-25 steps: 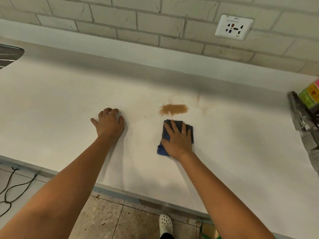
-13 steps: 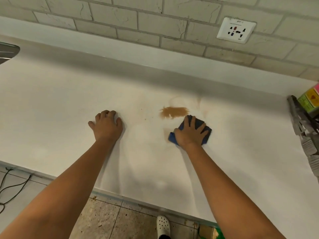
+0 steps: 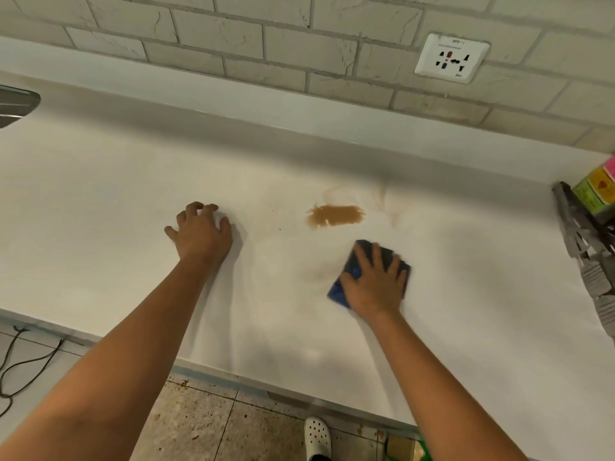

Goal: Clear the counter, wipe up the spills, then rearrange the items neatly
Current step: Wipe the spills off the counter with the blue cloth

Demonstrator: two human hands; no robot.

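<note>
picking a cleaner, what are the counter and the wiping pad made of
Counter: smooth white, softly sheened, seamless into the upstand; probably solid surface or laminate. Blue pad under the right hand: soft, matte, likely folded cloth or sponge; cannot tell which.

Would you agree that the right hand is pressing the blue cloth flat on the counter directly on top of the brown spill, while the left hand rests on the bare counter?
Not quite. In the head view the right hand presses the blue cloth on the counter nearer the person than the brown spill, with bare surface between them; the spill lies uncovered. The left hand does rest on the bare counter.
</note>
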